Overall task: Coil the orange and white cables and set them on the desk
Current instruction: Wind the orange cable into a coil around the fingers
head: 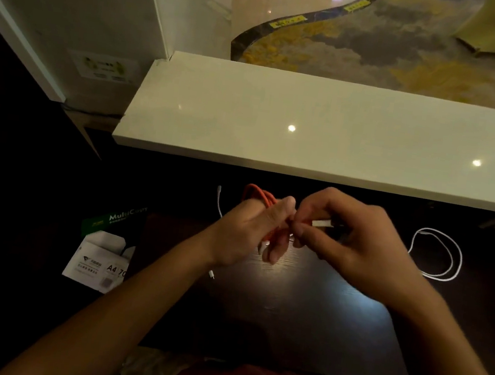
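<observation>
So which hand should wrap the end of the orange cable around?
Probably the right hand: it pinches the white plug end beside the orange cable, while the left hand holds the coil.

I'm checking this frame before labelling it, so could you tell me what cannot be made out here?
- Orange cable, head view: most of its coil hidden behind the left hand.
- Its end: right hand covers it.
- Paper box small print: too dim.
- Loose white cable: passes behind left wrist.

Orange cable (257,196) being largely hidden
Its loops are being covered by the left hand (253,229); the white cable (219,197) is being screened behind the wrist.
</observation>
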{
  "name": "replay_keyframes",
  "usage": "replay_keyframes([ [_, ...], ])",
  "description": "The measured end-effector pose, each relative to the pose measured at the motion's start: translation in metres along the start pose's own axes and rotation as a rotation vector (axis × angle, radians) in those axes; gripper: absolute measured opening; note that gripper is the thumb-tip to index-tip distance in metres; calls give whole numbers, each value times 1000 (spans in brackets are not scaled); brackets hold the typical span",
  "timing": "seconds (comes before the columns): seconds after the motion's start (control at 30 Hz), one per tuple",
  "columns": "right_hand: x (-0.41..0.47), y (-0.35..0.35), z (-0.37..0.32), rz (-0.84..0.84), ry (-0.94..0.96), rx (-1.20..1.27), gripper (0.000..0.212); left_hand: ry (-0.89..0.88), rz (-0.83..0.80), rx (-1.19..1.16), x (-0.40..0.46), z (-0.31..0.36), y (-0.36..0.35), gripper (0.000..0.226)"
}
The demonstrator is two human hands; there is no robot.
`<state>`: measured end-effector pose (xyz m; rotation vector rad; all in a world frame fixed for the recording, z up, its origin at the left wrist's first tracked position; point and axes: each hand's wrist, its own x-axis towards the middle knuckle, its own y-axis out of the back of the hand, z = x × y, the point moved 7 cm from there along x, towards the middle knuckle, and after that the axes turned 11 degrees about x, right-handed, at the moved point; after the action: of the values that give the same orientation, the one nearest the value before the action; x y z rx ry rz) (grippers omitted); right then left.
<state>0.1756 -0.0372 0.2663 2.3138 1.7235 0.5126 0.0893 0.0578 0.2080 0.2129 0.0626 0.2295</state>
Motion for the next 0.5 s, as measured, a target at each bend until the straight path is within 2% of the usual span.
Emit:
replay_keyframes([
  [0.13,8,8,-2,-66,6,-49,16,32,-232,-137,-4,-2,-25,83],
  [0.3,13,3,13,-30,-20,230,39,14,-547,-552,-13,18,-45,81],
  [0.4,12,-10,20,-96,-61,344,40,-50,-585,-579,-13,31,-42,80],
  [0.5,12,-15,24,-54,-94,448,44,-7,-550,-617,-10,29,-41,85],
])
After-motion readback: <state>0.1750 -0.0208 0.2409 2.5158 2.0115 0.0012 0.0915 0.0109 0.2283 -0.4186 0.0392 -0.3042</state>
